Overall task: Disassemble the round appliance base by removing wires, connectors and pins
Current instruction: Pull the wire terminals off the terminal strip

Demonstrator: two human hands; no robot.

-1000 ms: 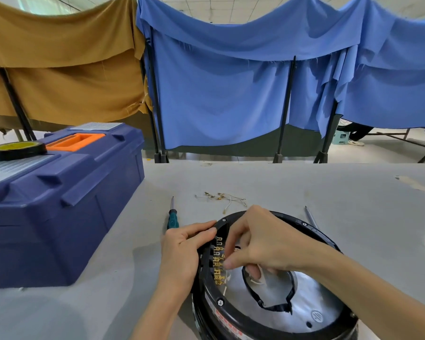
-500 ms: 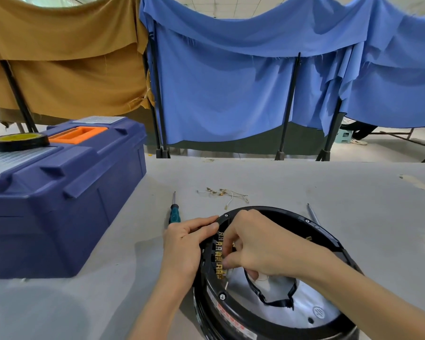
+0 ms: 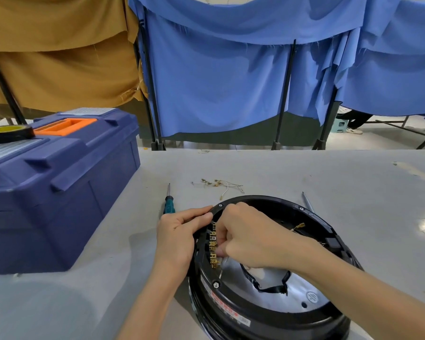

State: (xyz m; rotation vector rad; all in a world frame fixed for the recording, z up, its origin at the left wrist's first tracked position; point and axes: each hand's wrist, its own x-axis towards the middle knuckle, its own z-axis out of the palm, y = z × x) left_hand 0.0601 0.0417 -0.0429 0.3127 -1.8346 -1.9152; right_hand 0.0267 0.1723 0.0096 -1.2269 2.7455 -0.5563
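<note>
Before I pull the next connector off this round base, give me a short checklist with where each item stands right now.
1. Base steadied: the left hand grips the rim of the round base. Ok.
2. Grip on a connector: the right hand curls its fingers at the brass terminal row, with the fingertips hidden. Cannot tell.
3. Row emptied: several brass terminals sit in it. Not ok.
4. Clutter: the removed wires lie on the table beyond the base, apart from it. Ok.
5. Tool handy: the screwdriver lies on the table just beyond the left hand. Ok.

left hand (image 3: 177,231) gripping round base (image 3: 231,317) rim, right hand (image 3: 253,236) pinching brass connectors (image 3: 212,251), screwdriver (image 3: 168,204) nearby
</note>
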